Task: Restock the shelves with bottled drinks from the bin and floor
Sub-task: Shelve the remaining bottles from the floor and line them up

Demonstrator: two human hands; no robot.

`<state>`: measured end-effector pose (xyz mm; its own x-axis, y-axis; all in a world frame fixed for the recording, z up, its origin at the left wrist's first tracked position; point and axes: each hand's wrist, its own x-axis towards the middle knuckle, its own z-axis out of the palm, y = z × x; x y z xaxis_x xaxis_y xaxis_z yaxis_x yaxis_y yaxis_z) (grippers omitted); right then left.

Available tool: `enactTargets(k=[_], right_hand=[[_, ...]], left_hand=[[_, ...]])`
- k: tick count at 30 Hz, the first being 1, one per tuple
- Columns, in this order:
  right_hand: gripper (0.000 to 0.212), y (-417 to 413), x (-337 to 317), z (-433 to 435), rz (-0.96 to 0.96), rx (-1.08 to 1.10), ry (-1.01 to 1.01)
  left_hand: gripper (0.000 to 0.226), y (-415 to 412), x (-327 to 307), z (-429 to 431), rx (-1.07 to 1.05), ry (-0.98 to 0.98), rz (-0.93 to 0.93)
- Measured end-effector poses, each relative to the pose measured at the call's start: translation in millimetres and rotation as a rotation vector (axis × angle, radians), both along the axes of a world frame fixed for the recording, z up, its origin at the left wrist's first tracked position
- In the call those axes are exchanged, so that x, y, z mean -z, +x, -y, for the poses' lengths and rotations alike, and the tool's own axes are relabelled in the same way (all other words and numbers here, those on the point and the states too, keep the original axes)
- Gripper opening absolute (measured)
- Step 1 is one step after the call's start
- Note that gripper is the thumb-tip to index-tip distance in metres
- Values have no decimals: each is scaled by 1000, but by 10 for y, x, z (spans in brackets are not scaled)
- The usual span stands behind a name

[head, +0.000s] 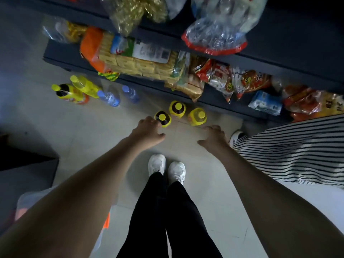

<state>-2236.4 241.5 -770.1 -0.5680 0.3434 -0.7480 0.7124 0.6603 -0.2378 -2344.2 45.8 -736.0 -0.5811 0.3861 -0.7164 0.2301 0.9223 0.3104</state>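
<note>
Two bare arms reach down past a pair of white shoes (166, 169) toward the floor (93, 131). Three drink bottles with yellow caps stand there close together, just in front of the bottom shelf (223, 107).

The left hand (147, 130) is right at the dark bottle (163, 118). Its fingers are bent a little and hold nothing yet, and I cannot tell if they touch it. The right hand (214, 136) hangs near the yellow bottle (197, 116), with loose, slightly spread fingers that hold nothing too. The third bottle (177, 108) stands just behind those two.

More drinks wait off to the left: tall yellow bottles (74, 90) and water bottles (108, 98) with blue caps. Snack bags (141, 60) fill the shelf. Someone in striped cloth (288, 151) stands at the right.

These bottles look full, so I think they will feel heavy. The plastic is smooth and may slip. I would grab each one around the neck just under the cap, or around its fat middle, and keep it straight up.
</note>
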Motion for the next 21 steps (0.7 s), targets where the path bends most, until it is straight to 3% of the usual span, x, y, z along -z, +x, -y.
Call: enactTargets(k=[13,21], right_hand=[[50,-193,1398,-307,-67,208,41],[55,-353,1867,-489,-145,305,60]], left_hand=[[47,-272,1520,-407,138,43,34],[40,-483,1904,-675,185,100,25]])
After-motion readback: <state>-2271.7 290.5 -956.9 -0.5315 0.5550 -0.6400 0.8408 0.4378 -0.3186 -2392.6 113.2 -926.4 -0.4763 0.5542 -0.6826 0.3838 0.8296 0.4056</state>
